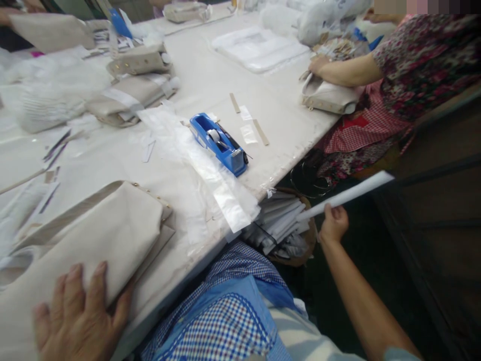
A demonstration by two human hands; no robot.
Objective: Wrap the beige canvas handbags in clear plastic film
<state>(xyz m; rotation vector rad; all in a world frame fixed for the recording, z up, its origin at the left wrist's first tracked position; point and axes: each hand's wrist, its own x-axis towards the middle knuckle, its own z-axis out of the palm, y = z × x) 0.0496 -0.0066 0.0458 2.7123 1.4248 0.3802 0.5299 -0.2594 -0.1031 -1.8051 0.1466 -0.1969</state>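
Note:
Under my left hand [80,313] lies a beige handbag [101,225] on the table, its side toward me and gold studs along one edge. The fingers of that hand are spread flat on the bag. Off the table's edge, my right hand [333,223] grips a long white foam strip [353,194] that points out to the right. One end of the strip is by a box [308,240] filled with several similar white strips [280,218].
A blue tape dispenser [218,143] stands mid-table beside thin white plastic sheets [225,190]. Wrapped beige bags [120,98] lie at the back left. To the right, a co-worker's hands [319,65] handle another beige bag [328,95]. A stack of clear plastic bags [259,47] lies farther back.

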